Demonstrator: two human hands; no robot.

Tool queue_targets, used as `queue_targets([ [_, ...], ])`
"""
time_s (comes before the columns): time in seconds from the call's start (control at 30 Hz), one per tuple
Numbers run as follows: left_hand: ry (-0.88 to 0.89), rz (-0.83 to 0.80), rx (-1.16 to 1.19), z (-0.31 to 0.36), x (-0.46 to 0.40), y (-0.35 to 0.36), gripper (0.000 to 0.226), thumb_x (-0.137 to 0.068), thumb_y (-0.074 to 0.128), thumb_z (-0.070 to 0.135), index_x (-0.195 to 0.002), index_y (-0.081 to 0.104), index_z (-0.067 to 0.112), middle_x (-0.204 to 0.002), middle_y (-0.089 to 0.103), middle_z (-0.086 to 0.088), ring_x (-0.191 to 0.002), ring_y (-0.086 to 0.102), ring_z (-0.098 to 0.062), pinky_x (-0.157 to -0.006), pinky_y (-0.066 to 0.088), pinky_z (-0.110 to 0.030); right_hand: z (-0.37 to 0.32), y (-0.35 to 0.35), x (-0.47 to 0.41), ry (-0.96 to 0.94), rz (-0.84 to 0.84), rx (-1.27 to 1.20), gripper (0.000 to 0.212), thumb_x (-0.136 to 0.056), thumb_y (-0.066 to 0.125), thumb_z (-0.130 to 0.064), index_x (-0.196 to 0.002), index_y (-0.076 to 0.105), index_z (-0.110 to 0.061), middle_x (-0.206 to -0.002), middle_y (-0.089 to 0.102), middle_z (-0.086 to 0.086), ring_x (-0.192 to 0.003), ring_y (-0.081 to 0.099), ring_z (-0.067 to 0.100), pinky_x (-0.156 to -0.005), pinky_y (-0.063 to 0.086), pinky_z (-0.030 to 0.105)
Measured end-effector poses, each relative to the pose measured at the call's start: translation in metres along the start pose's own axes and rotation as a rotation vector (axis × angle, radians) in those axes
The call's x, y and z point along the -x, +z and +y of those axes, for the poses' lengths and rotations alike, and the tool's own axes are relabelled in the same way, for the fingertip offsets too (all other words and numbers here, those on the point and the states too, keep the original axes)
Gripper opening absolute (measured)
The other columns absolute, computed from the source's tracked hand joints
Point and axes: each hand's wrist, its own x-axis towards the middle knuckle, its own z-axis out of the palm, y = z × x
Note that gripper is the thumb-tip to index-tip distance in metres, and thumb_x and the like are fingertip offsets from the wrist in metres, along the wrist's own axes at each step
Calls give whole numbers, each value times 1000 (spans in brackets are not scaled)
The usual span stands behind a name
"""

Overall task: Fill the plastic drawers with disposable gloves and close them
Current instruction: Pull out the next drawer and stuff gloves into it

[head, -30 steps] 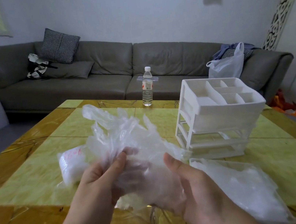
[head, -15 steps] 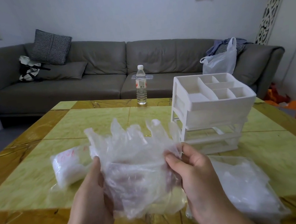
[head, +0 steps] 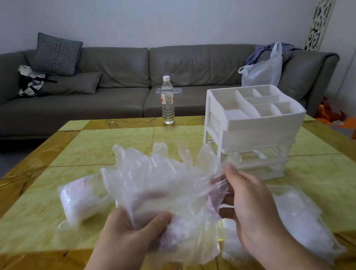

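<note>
Head view: both hands up over the tabletop [head: 45, 214], holding one crumpled bunch of clear gloves [head: 164, 190] between them. Left hand [head: 129, 234] grips the lower left of the bunch, thumb curled over the front, other fingers hidden behind the plastic. Right hand [head: 249, 202] pinches the right edge, fingers curled into the film. Glove fingertips stick upward, above both hands. White plastic drawers [head: 252, 128] stand on the tabletop, right of centre, just behind the bunch; top tray split into compartments, top drawer pulled slightly forward, lower levels look like open frame, contents not readable. Bag of gloves [head: 80, 200] lies on the tabletop left of the bunch, red print on it. Second bag of gloves [head: 300, 220] lies on the right, partly behind the right hand. Water bottle [head: 167, 100] stands upright at the far tabletop edge. Grey sofa [head: 120, 92] behind, with a checked cushion [head: 56, 53] and a white carrier bag [head: 262, 71].
</note>
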Motion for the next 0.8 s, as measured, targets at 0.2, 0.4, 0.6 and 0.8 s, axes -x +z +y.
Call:
queue_targets([
  [0.2,54,39,24,0,-1,2,29,-88,71,-4,-108,79,15,-82,76,-24,-64,71,-24,-55,58,-27,6,0,6,-75,-112,95,57,-83,76,-58,-106,61,-8,-86,67,14,-65,64,26,-51,52,36],
  [0.4,94,79,-69,1,-2,0,34,-87,73,-3,-115,75,16,-91,79,-21,-80,76,-36,-69,64,-35,-1,-3,16,-838,3,650,28,-86,74,-50,-95,60,-28,-87,56,-9,-87,57,15,-76,44,20],
  [0.6,142,51,-123,3,1,8,41,-85,71,-13,-118,71,12,-86,79,-18,-66,76,-26,-60,60,-26,1,4,13,-440,-233,493,29,-87,85,-28,-77,64,-11,-66,53,-3,-64,47,8,-63,40,22],
  [0.8,112,95,-3,0,0,7,43,-84,72,-9,-121,72,13,-93,79,-21,-78,78,-33,-63,62,-29,-1,4,11,-220,-144,88,30,-101,67,-17,-73,65,-7,-66,52,12,-56,40,22,-50,31,33],
])
